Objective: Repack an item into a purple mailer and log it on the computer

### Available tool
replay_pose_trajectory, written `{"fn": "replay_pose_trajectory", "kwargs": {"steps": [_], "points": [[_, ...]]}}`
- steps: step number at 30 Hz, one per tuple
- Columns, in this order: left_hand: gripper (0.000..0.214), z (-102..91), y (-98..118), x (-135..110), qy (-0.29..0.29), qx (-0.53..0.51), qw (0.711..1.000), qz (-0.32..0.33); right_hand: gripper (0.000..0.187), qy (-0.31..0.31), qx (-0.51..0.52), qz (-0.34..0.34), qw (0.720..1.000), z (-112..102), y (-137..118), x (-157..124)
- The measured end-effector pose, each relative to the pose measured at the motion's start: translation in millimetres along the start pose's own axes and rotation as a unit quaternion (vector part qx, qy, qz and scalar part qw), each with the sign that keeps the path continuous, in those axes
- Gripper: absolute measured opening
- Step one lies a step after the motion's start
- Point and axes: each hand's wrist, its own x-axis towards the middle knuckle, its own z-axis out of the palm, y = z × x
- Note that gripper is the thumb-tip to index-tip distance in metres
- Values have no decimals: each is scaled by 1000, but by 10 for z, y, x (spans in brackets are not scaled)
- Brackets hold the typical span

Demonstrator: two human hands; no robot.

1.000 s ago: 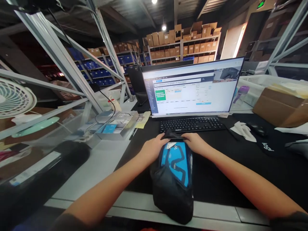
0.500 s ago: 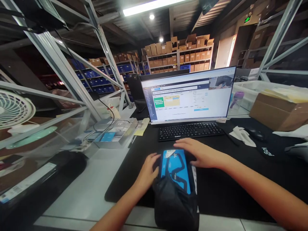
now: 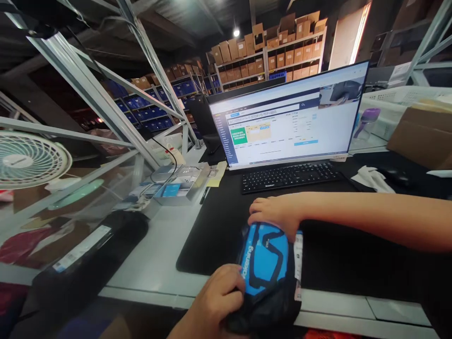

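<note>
A black bag with a blue printed card inside [image 3: 266, 263] lies on the black desk mat [image 3: 328, 254] at the near edge of the desk. My left hand [image 3: 217, 301] grips the bag's near left end, fingers curled round it. My right hand [image 3: 273, 213] lies over the bag's far end, fingers bent down onto it. Both hands touch the bag.
A monitor [image 3: 289, 117] and black keyboard [image 3: 291, 175] stand behind the bag. A clear tray of small boxes [image 3: 180, 183] and a long black roll [image 3: 84, 263] lie left. A white fan [image 3: 28, 157] is far left. A mouse [image 3: 395, 175], white cloth [image 3: 370, 178] and cardboard box [image 3: 420, 134] sit right.
My left hand slid from the bag's far left corner back to its near end. My right hand stayed on the far end. The view swung left and lower.
</note>
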Motion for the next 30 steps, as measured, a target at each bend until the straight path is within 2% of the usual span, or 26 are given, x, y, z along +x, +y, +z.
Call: {"fn": "replay_pose_trajectory", "kwargs": {"steps": [2,4,5,7,9,11,13,15,17,19,20,22,25,27,30], "points": [[12,10,-96,-71,66,67,995,-40,115,44,57,19,997,102,58,-159],[17,49,-237,-110,113,128,981,-89,110,69,113,78,988,202,83,-329],[16,75,-303,-118,112,132,978,-119,109,70,129,111,983,241,72,-409],[14,131,-380,-118,65,76,978,-181,112,64,133,156,977,285,-8,-544],[23,182,-356,-112,13,14,974,-225,117,57,113,159,979,289,-162,-635],[34,229,-249,-119,9,27,967,-252,112,61,83,139,985,271,-355,-672],[44,281,-112,-142,43,89,963,-252,100,73,64,105,990,249,-543,-644],[58,348,9,-170,109,144,960,-216,92,80,68,59,993,237,-680,-545],[70,423,97,-185,219,191,946,-142,90,83,79,19,993,238,-739,-388],[65,493,156,-180,286,214,932,-58,98,78,83,-4,994,243,-727,-211],[57,523,178,-172,287,209,934,-29,104,69,83,-7,994,244,-703,-130],[48,570,214,-164,254,171,952,-23,117,40,87,-2,995,244,-649,-4],[41,631,257,-211,232,98,962,-103,130,0,93,18,995,258,-615,57],[32,673,278,-282,209,35,969,-130,133,0,99,32,995,290,-632,20],[26,714,293,-379,194,-19,974,-116,130,29,131,44,990,332,-655,-103]]}}
